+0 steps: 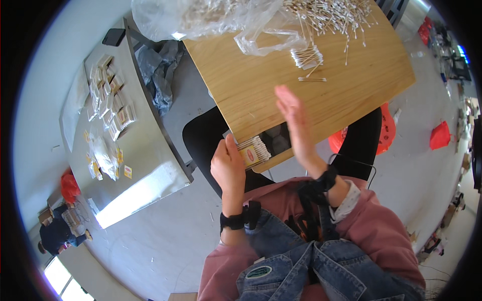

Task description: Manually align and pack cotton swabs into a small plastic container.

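My left hand (227, 164) is closed on a pack of cotton swabs (260, 146) at the near edge of the wooden table. A yellow label card (249, 155) lies against the swabs in it. Beside the pack, a dark grey piece (276, 139) sits at the table's edge. My right hand (295, 118) is raised over the table, fingers straight and together, with nothing visible in it. Beyond it lie a small bunch of cotton swabs (307, 57) and a few loose swabs (312, 79). A large heap of swabs (334, 17) spreads across the far end.
Clear plastic bag (206, 20) of swabs covers the far left of the wooden table (246, 95). On a side table (138, 155) lie several packed swab bundles (111, 98), yellow cards (128, 172) and a phone (114, 37). Red bags (440, 135) rest on the floor; another person (56, 231) is behind left.
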A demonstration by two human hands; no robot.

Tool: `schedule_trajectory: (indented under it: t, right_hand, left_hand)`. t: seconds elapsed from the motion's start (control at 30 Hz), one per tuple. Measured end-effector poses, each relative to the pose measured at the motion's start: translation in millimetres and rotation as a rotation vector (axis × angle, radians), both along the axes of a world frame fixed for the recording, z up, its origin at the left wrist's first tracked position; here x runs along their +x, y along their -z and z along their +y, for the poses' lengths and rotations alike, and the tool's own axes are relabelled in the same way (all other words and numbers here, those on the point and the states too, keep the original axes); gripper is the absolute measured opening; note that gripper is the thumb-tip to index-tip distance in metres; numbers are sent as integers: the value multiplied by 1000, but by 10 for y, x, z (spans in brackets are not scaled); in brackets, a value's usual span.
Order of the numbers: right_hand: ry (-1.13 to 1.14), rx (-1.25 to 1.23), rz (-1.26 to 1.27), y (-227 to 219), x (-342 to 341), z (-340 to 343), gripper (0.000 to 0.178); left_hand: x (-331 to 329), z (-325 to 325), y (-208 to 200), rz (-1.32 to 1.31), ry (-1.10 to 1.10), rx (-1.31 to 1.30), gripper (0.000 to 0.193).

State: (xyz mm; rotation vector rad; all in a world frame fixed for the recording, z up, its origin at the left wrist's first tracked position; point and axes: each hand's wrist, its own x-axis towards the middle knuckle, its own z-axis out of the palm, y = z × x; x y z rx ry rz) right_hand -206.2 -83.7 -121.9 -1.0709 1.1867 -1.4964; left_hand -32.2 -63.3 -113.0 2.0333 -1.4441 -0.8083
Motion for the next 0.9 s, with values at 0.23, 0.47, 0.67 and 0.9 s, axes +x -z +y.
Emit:
schedule_trajectory:
  t: [0.23,0.47,0.67,0.9]
  right_hand:
    - [202,25,392,-254,-1220,23,49]
    - [-99,-111,1296,-404,-1504,-535,70]
    - [-231,-153,1253,-311,-1679,-945,67]
    - [-161,-333,1285,-237,-1699,-775,36]
  left_hand:
    - [80,-42,-286,-144,135,-291,19]
    - [-685,-361,-679,0,503,-377,34]
    - [-1159,-647,-611,-46,664,-322,50]
    - [-1228,-725,-521,-126,662,-334,46]
